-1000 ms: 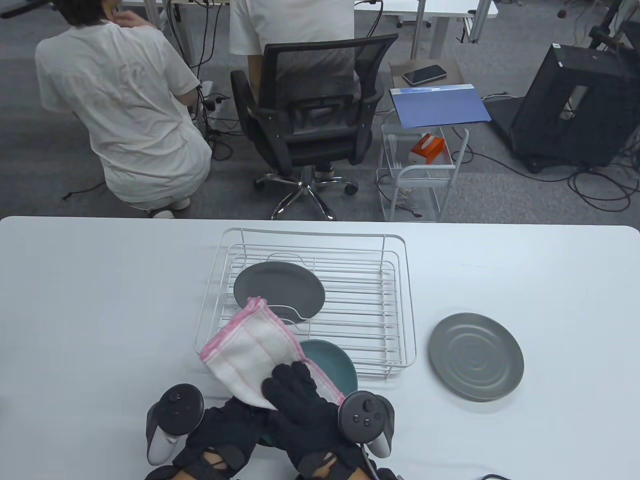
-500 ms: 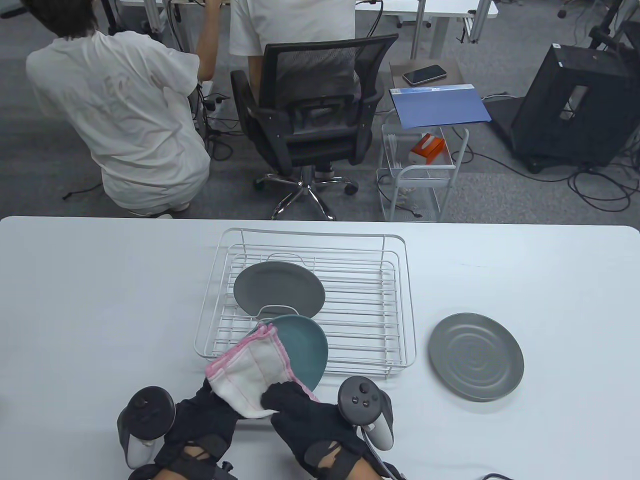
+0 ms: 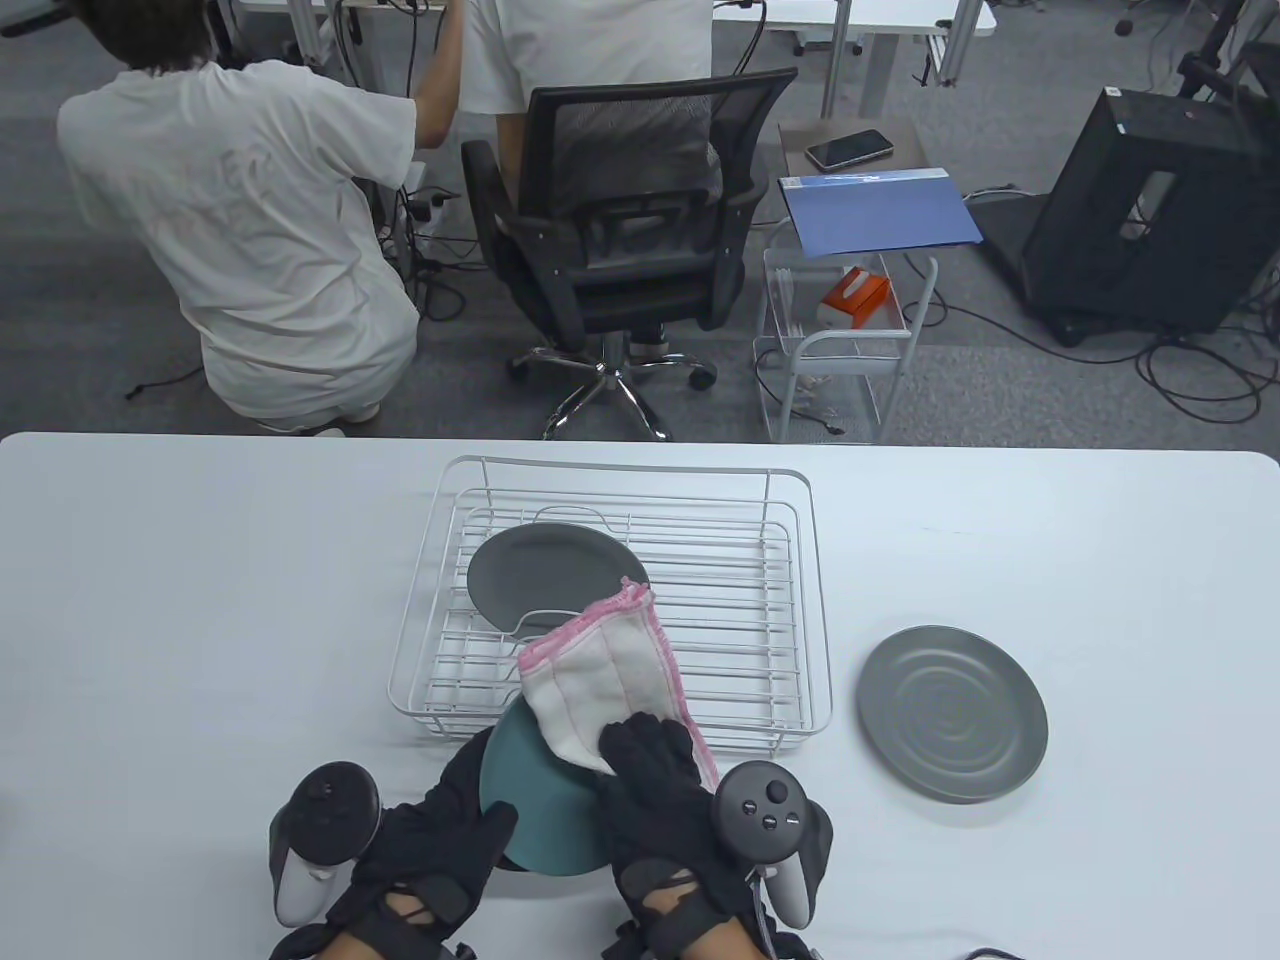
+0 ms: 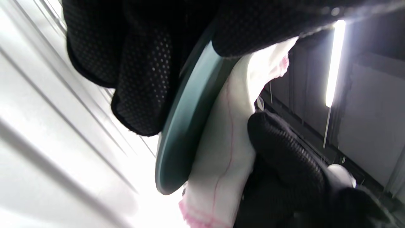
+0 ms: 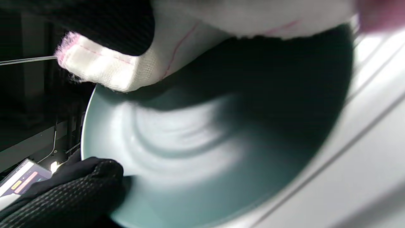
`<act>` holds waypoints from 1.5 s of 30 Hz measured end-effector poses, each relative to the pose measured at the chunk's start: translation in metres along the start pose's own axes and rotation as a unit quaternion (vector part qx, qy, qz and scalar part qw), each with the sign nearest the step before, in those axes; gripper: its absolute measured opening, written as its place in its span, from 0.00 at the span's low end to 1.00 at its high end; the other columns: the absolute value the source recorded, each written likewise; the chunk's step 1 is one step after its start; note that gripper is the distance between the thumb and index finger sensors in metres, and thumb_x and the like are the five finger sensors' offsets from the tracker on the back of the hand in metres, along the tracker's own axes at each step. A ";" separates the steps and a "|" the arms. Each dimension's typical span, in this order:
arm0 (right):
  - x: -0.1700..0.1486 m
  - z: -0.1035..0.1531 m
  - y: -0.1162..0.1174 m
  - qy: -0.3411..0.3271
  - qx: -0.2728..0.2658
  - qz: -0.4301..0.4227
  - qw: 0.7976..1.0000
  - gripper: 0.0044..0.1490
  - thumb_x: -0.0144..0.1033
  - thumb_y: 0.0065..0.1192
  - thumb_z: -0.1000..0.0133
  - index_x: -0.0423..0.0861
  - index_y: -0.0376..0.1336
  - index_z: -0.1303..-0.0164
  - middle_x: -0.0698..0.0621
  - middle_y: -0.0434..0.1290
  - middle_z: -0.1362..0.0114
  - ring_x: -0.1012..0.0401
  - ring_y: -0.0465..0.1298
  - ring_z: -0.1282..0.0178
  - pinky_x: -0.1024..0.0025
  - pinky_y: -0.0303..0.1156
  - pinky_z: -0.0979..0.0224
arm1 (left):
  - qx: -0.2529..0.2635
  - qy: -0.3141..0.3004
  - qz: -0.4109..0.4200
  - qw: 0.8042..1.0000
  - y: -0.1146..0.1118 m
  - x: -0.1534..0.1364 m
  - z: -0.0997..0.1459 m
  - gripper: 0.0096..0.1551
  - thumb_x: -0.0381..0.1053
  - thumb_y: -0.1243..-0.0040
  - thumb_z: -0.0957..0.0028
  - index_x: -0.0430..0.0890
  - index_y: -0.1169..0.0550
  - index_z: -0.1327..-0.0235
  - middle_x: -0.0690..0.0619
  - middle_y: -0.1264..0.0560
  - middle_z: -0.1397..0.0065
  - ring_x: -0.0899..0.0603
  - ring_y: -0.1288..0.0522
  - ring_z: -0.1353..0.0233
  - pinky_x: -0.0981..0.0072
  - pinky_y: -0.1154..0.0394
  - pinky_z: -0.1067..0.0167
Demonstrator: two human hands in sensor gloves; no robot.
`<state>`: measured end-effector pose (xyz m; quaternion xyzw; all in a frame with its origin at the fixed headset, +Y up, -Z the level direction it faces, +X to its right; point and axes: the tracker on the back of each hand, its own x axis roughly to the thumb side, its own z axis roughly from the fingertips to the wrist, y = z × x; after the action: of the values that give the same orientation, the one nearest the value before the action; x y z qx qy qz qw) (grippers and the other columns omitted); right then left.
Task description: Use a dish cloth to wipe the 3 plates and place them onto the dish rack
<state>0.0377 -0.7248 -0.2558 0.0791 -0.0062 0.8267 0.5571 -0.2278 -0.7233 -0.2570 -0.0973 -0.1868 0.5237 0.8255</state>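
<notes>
At near centre: round teal ceramic plate held tilted off the surface, steadied for wiping.
Left hand: grips plate rim.
Right hand: presses pink-edged white dish cloth against plate face.
Far: white wire dish rack.

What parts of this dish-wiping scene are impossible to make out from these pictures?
- Teal plate, table view: its wiped face is turned away, and the dish cloth and right hand cover its edge.
- Same plate, right wrist view: motion blur hides any dirt.
- Dark plate in the dish rack, table view: the cloth covers its near part.
- Left hand, table view: its fingers are hidden behind the teal plate.
</notes>
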 end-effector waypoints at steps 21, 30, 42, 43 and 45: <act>0.010 0.005 0.044 -0.047 0.180 -0.096 0.978 0.35 0.45 0.57 0.44 0.43 0.57 0.28 0.44 0.50 0.23 0.51 0.40 0.26 0.46 0.41 0.28 | 0.026 0.026 -0.005 0.999 -0.003 -0.006 0.001 0.37 0.47 0.43 0.40 0.51 0.48 0.22 0.47 0.29 0.23 0.40 0.10 0.48 0.46 0.21 0.41; -0.001 0.000 0.034 0.033 0.201 -0.040 0.978 0.35 0.46 0.56 0.43 0.43 0.58 0.28 0.43 0.52 0.23 0.48 0.43 0.25 0.46 0.45 0.28 | 0.073 0.023 -0.009 0.997 0.010 -0.007 0.004 0.37 0.47 0.43 0.40 0.52 0.47 0.22 0.47 0.28 0.23 0.39 0.10 0.47 0.45 0.22 0.41; -0.010 -0.004 0.005 0.094 0.134 -0.007 0.987 0.35 0.46 0.56 0.43 0.42 0.58 0.28 0.43 0.51 0.23 0.49 0.42 0.26 0.44 0.45 0.28 | 0.030 0.003 -0.023 0.999 0.006 -0.003 0.001 0.37 0.46 0.42 0.41 0.50 0.46 0.23 0.45 0.28 0.24 0.38 0.10 0.50 0.45 0.21 0.43; -0.010 -0.004 0.001 0.091 0.114 -0.006 0.989 0.35 0.46 0.56 0.43 0.42 0.58 0.28 0.43 0.51 0.23 0.49 0.42 0.26 0.44 0.44 0.28 | 0.021 0.002 -0.022 1.000 0.005 -0.003 0.000 0.37 0.46 0.41 0.41 0.49 0.46 0.23 0.44 0.28 0.24 0.38 0.10 0.50 0.45 0.21 0.43; -0.010 -0.004 -0.004 0.083 0.083 -0.004 0.993 0.35 0.46 0.56 0.43 0.42 0.58 0.28 0.43 0.51 0.24 0.50 0.42 0.27 0.44 0.44 0.28 | 0.003 0.002 -0.022 1.000 0.001 -0.004 -0.001 0.38 0.47 0.41 0.41 0.49 0.46 0.23 0.44 0.28 0.24 0.38 0.09 0.50 0.45 0.21 0.43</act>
<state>0.0443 -0.7317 -0.2616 0.0559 0.1087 0.8257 0.5508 -0.2295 -0.7259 -0.2594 -0.0913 -0.1858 0.5059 0.8374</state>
